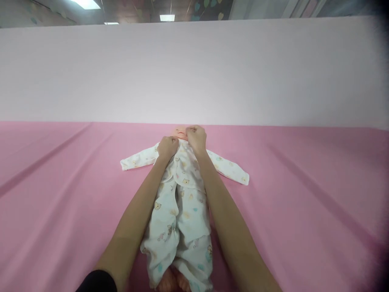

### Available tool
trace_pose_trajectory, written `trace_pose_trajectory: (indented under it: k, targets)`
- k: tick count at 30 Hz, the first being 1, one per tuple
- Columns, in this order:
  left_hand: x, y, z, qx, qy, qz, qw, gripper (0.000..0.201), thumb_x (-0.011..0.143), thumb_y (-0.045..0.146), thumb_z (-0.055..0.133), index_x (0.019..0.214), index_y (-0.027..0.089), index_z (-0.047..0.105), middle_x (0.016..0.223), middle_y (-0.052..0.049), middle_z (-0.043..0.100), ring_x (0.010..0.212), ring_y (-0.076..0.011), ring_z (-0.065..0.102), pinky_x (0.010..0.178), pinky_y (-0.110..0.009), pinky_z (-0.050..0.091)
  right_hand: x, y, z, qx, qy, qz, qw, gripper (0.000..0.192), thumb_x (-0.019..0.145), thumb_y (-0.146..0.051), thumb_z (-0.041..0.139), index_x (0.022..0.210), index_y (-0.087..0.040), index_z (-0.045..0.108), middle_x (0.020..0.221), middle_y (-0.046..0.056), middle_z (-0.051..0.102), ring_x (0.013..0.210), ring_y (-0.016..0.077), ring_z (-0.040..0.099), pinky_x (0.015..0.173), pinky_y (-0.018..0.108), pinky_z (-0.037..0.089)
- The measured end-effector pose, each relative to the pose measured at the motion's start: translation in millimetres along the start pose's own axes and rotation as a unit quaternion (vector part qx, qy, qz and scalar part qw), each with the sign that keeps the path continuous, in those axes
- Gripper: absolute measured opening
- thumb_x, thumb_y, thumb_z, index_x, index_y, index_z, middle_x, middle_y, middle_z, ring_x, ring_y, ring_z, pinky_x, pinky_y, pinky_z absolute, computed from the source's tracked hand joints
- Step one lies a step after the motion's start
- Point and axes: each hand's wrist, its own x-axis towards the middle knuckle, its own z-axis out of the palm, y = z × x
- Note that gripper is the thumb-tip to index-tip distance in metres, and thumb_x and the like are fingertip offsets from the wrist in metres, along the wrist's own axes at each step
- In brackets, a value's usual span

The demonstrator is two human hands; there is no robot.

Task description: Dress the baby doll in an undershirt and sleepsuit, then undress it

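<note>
Both hands are working at the neckline of one doll [180,132] dressed in a printed white sleepsuit [182,194]. The left hand [167,147] is curling into a fist, pinching the suit's fabric at the doll's left-of-picture shoulder. The right hand [196,138] is closing the same way on the collar just beside the doll's chin. The two fists are sitting near each other, not touching, each clamped on cloth.

The doll is lying on its back, head pointing away from the person, with two bare feet [173,284] peeking out of the trouser legs at the near end. Its two sleeves are spreading out flat to either side of the body, one on the left [136,159] and one on the right [232,169]. The suit's print is showing small bears and hearts; no writing is readable on it.

Under the doll, one pink sheet [304,194] is covering the surface, creasing in long folds. Beyond the doll's head, a pale partition wall [194,69] is standing.
</note>
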Motion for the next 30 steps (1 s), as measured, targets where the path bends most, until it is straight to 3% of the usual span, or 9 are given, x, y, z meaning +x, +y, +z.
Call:
trace_pose_trajectory:
  k: [2,4,10,17,23,27,30]
  targets:
    - [1.7,-6.7,0.8,-0.007,-0.006,0.001,1.0,0.033,0.085,0.036,0.043,0.101,0.028,0.071,0.104,-0.006,0.067,0.094,-0.023,0.061,0.079,-0.033,0.045,-3.5,8.6,9.3,-0.036,-0.019,0.041,0.998,0.013,0.073,-0.012,0.05,0.077,-0.018,0.062,0.083,0.005,0.068,0.084,0.0185,0.063,0.08,0.03,0.048]
    - [3.6,-10.8,1.5,-0.018,-0.008,0.015,1.0,0.033,0.086,0.037,0.045,0.109,0.032,0.069,0.111,-0.004,0.065,0.1,-0.0229,0.06,0.084,-0.033,0.045,-8.8,8.8,12.5,-0.055,-0.049,0.036,0.997,0.019,0.071,-0.008,0.05,0.077,-0.017,0.065,0.087,0.005,0.069,0.089,0.0198,0.063,0.085,0.031,0.046]
    - [4.5,-9.1,1.7,-0.083,-0.016,0.046,0.995,0.027,0.084,0.035,0.053,0.103,0.029,0.071,0.107,-0.002,0.069,0.101,-0.0203,0.061,0.09,-0.031,0.043,-15.7,8.7,9.7,-0.126,-0.054,-0.043,0.99,0.018,0.072,-0.007,0.054,0.076,-0.015,0.07,0.084,0.009,0.07,0.086,0.0227,0.064,0.084,0.034,0.048]
    - [4.9,-8.8,2.6,-0.105,0.02,0.054,0.993,0.022,0.08,0.033,0.06,0.096,0.023,0.071,0.108,-0.002,0.069,0.1,-0.0181,0.061,0.088,-0.027,0.044,-18.9,16.5,7.7,-0.071,-0.029,-0.075,0.994,0.022,0.072,-0.006,0.054,0.085,-0.015,0.07,0.086,0.007,0.071,0.079,0.0166,0.066,0.082,0.029,0.049]
    - [0.6,-5.8,1.9,-0.089,0.026,0.06,0.994,0.019,0.083,0.032,0.056,0.096,0.024,0.068,0.106,-0.001,0.069,0.094,-0.0186,0.061,0.08,-0.029,0.045,-21.3,19.8,9.4,-0.083,-0.017,-0.081,0.993,0.022,0.075,-0.007,0.052,0.089,-0.014,0.067,0.088,0.006,0.07,0.079,0.0165,0.064,0.078,0.027,0.048]
    - [-4.3,-3.9,3.0,-0.068,0.069,0.102,0.99,0.019,0.087,0.031,0.052,0.095,0.024,0.068,0.103,-0.001,0.069,0.092,-0.0188,0.06,0.075,-0.029,0.044,-21.2,20.7,9.1,-0.101,-0.035,-0.108,0.988,0.032,0.08,-0.009,0.048,0.105,-0.016,0.066,0.099,0.006,0.07,0.087,0.0172,0.064,0.084,0.028,0.046]
    - [-8.1,-2.2,3.3,-0.021,0.123,0.132,0.983,0.02,0.088,0.025,0.05,0.093,0.025,0.069,0.1,-0.002,0.068,0.096,-0.0193,0.057,0.076,-0.029,0.043,-21.6,20.0,7.8,-0.107,-0.055,-0.117,0.986,0.026,0.086,-0.016,0.047,0.098,-0.016,0.07,0.1,0.006,0.07,0.089,0.0183,0.063,0.085,0.029,0.044]
